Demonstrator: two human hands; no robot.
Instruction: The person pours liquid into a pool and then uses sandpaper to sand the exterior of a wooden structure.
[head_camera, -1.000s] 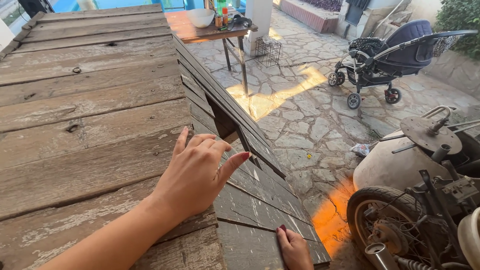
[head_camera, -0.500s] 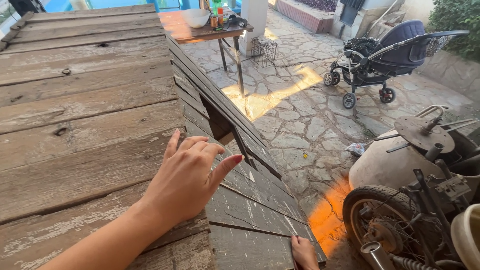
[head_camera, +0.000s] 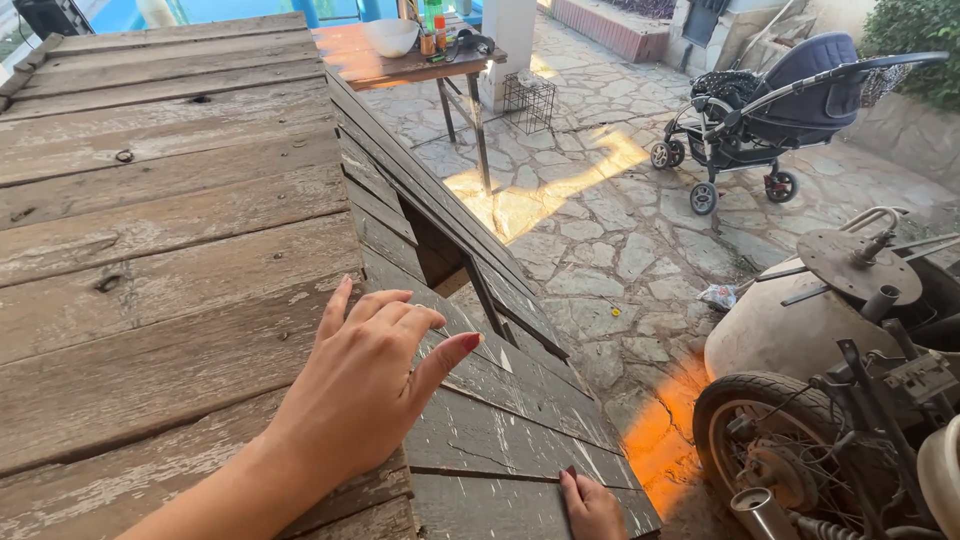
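Beneath the left hand (head_camera: 365, 385), now lower and resting open on the weathered tabletop (head_camera: 170, 230), the right hand (head_camera: 592, 505) grips its plank edge.

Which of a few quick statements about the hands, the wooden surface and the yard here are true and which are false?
1. The left hand rests flat on the weathered wooden planks. True.
2. The right hand holds a hammer. False: it holds no tool and touches the lower plank edge.
3. A dark stroller stands on the stone paving. True.
4. A white bowl sits on the stone paving. False: it sits on the small table.
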